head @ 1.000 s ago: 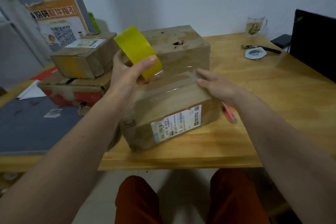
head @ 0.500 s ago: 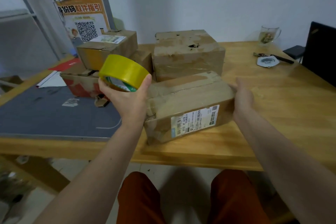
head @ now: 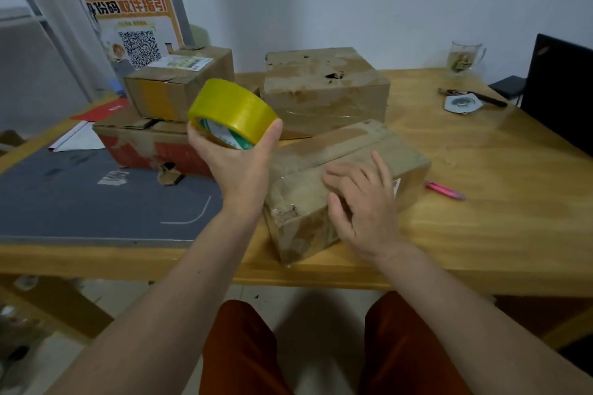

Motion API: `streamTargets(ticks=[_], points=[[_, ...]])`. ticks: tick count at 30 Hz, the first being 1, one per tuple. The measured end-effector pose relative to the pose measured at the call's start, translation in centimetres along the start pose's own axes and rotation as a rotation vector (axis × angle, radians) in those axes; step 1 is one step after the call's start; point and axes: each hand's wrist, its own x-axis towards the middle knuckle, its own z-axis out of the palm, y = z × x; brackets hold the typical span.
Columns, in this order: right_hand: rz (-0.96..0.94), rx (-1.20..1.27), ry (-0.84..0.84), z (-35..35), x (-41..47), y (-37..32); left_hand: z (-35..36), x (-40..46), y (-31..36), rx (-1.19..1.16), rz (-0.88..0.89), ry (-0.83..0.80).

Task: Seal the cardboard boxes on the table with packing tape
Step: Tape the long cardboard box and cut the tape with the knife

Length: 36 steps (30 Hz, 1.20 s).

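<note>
Four cardboard boxes sit on the tabletop [head: 481, 234], all closed, contents hidden. My left hand [head: 237, 167] grips the yellow packing tape roll [head: 232, 112] above the nearest box [head: 346, 151] at the front edge; my right hand [head: 362, 202] lies flat and open on its top. I judge the free tape end could stick back onto the roll, or the box slide off the edge.

Your tape roll [head: 231, 112] is glossy yellow plastic film. The near box [head: 349, 157] is scuffed brown cardboard, shiny where clear tape crosses it (the corners look torn and rough). The desk [head: 500, 176] is smooth, lightly varnished wood; the mat [head: 80, 199] on it is matt grey. The mug [head: 464, 58] is clear glass.
</note>
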Motion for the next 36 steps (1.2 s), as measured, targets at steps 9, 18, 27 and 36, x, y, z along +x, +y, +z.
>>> streamTargets(ticks=[9, 18, 27, 36], points=[[1.054, 0.647, 0.168, -1.1, -2.4, -2.4, 0.1, 6.0, 0.6, 0.038, -0.226, -0.312], [1.227, 0.979, 0.043, -0.1, -0.4, -3.8, 1.2, 3.8, 0.1, -0.080, -0.471, -0.184], [1.307, 1.277, -0.023, -4.1, 1.2, -0.4, 2.3, 0.1, 4.6, -0.488, -0.733, -0.031], [1.416, 2.057, 0.295, -8.1, 1.0, 5.6, 4.5, 0.2, 11.3, -0.858, -0.597, -0.207]])
